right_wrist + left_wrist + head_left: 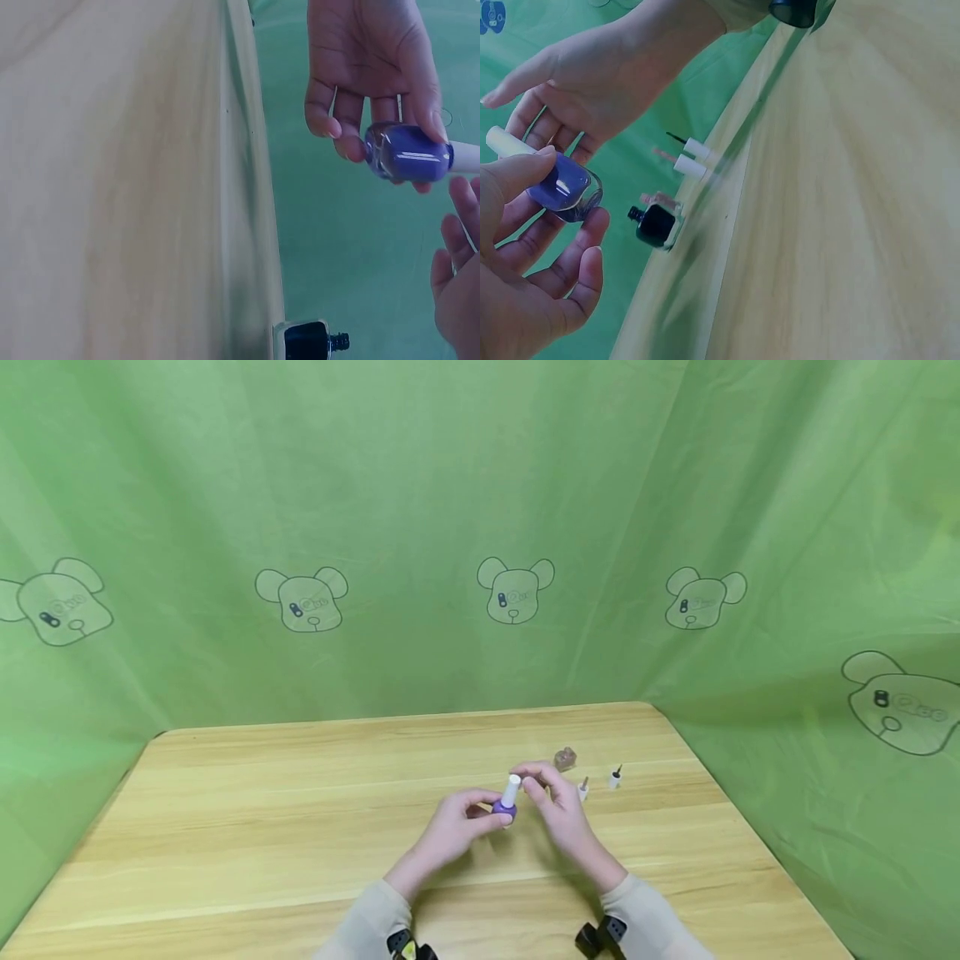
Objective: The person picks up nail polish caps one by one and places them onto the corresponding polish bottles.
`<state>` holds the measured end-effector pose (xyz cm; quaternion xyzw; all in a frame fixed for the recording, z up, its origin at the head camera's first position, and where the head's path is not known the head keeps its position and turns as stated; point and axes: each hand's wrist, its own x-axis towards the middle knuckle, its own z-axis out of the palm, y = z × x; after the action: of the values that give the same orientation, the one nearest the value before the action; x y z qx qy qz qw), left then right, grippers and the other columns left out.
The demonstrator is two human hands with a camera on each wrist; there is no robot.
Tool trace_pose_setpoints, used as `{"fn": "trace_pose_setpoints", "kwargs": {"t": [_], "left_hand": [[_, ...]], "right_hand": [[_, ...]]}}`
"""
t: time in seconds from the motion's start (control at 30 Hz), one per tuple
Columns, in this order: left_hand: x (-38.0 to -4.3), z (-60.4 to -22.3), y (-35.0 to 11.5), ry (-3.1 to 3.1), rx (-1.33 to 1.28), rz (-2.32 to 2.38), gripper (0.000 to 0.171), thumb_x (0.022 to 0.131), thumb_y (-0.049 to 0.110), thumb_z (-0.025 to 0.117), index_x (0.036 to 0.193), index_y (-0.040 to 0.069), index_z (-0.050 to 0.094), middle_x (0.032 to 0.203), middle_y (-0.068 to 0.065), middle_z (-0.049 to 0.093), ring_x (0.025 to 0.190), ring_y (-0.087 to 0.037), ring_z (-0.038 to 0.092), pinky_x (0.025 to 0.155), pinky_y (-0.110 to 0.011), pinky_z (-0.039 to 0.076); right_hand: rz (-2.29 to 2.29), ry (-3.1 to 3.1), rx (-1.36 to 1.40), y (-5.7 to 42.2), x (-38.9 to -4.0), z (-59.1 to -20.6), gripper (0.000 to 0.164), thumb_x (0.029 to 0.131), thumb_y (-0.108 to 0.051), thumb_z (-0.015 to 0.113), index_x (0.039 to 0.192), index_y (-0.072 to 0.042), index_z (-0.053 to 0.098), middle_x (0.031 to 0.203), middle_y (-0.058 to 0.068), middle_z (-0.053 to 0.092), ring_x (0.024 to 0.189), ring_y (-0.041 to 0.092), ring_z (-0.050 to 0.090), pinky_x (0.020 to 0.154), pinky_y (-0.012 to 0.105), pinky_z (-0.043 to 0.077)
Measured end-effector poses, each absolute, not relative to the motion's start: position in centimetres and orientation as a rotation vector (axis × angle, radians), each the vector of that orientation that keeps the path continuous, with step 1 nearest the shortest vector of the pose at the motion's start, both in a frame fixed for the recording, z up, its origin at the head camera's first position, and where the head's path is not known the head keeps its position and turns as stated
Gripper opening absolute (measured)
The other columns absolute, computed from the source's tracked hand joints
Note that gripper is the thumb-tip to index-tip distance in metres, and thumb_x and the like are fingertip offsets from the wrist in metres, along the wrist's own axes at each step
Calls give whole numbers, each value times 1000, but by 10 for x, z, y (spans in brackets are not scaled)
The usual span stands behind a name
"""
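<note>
My left hand (pixel 456 823) holds a purple nail polish bottle (pixel 561 182), thumb on one side and fingers on the other. The bottle leans slightly in the head view, its white cap (pixel 511 791) pointing up. Close beside that cap is my right hand (pixel 561 810), thumb and fingers loosely spread; in the left wrist view its thumb stands apart from the cap. Past the right hand, two white nail polish caps (pixel 615 779) stand on the table with their brushes upward. A dark, uncapped nail polish bottle (pixel 656 226) shows in both wrist views but is hidden in the head view.
A pinkish nail polish bottle (pixel 565 758) stands behind my right hand, next to the dark one. Everything rests on a light wooden table (pixel 300 810). Green curtains (pixel 420 510) with bear-head drawings hang around its back and sides.
</note>
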<state>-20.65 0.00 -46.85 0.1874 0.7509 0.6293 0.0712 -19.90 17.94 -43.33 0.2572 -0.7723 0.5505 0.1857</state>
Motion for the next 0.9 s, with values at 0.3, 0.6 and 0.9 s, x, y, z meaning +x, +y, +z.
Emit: {"fn": "trace_pose_setpoints", "kwargs": {"t": [0.3, 0.6, 0.9], "left_hand": [[-212, -472, -6, 2308, 542, 1881, 28, 86, 21, 74, 110, 7, 71, 112, -14, 71, 79, -11, 65, 68, -20, 52], [-213, -472, -6, 2341, 575, 1853, 28, 86, 21, 74, 107, 5, 71, 112, -15, 71, 78, -9, 64, 68, -19, 53], [-210, -472, -4, 2286, 567, 1893, 25, 87, 15, 73, 109, 5, 71, 107, -15, 72, 79, -22, 68, 64, -19, 52]], "right_hand": [[1496, -2274, 857, 180, -200, -428, 29, 92, 6, 57, 121, 7, 60, 105, 20, 69, 103, 0, 59, 91, 30, 53], [1498, -2284, 842, 177, -200, -432, 25, 91, 5, 59, 116, 7, 62, 102, 17, 70, 99, 1, 60, 91, 30, 54], [1474, -2287, 727, 175, -198, -432, 21, 85, 4, 67, 106, 5, 63, 96, 15, 65, 92, 4, 58, 84, 44, 54]]}}
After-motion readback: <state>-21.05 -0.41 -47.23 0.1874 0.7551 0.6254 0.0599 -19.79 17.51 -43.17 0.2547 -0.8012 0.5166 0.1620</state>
